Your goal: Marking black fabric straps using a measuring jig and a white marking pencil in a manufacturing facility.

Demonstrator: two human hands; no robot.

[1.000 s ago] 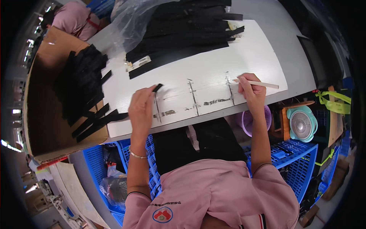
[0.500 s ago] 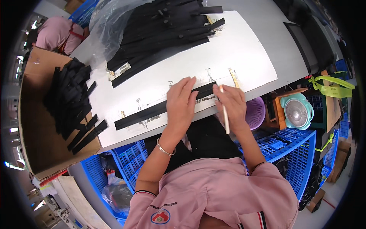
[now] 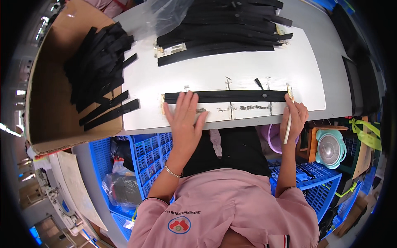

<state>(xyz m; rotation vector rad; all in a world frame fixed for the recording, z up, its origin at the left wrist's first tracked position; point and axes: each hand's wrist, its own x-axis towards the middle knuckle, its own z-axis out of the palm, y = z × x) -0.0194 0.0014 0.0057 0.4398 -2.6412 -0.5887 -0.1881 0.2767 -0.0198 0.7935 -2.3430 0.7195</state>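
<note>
Pink cloth covers the person's shoulders at the near edge of the view, and both forearms reach forward from it to a white board (image 3: pixel 248 68) on the grey table (image 3: pixel 331 62). The left hand (image 3: pixel 184 120) lies flat on the board's near edge, fingers spread wide and gripping nothing, its fingertips pressing the left end of a long black strip (image 3: pixel 225 96). That strip lies straight across the near part of the board, running from the left hand to the right hand (image 3: pixel 292 120). The right hand sits at the board's near right corner, fingers curled around a pale thin stick (image 3: pixel 286 131), its fingertips touching the strip's right end. Below the board's near edge stand blue crates (image 3: pixel 151 157), with a small fan (image 3: pixel 329 148) under its right corner. At the far side of the board lies a stack of black strips (image 3: pixel 223 29), partly under clear plastic (image 3: pixel 165 16). Left of the board a cardboard box (image 3: pixel 49 103) holds another heap of strips (image 3: pixel 99 66), some spilling towards the board.
</note>
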